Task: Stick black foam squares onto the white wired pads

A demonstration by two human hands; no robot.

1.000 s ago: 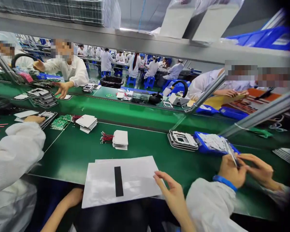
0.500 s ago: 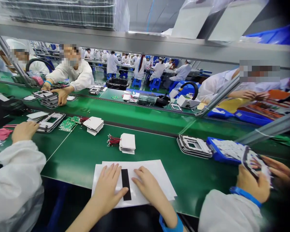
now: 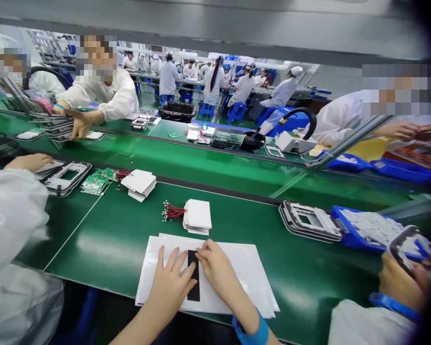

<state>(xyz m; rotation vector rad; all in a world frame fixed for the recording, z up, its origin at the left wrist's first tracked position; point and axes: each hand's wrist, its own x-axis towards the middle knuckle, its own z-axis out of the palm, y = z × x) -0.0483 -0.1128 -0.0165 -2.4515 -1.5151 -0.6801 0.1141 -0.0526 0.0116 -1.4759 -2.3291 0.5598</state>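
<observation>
A narrow black strip (image 3: pixel 193 291) lies lengthwise on a small pile of glossy white sheets (image 3: pixel 251 278) at the near edge of the green bench. My left hand (image 3: pixel 172 275) rests flat on the sheets with spread fingers, its thumb and fingertips reaching the strip's left side. At the strip's upper right edge, the fingers of my right hand (image 3: pixel 215 263) are pinched together; the exact grip is partly hidden. A blue band (image 3: pixel 253 330) circles my right wrist. Beyond the sheets sits a stack of white square panels (image 3: pixel 197 215) with red wires (image 3: pixel 174 211).
Another white panel stack (image 3: pixel 139 183) and green circuit boards (image 3: pixel 97 181) lie to the left. On the right are stacked frames (image 3: pixel 311 220) and a blue tray (image 3: pixel 366 230) of white parts. Co-workers' sleeves (image 3: pixel 10 215) flank me at both sides. A metal beam (image 3: pixel 215 33) crosses overhead.
My right hand has moved from beside the strip to its upper end, fingers now pinched. My left hand's thumb side has shifted onto the strip. The view has tilted down and turned slightly left.
</observation>
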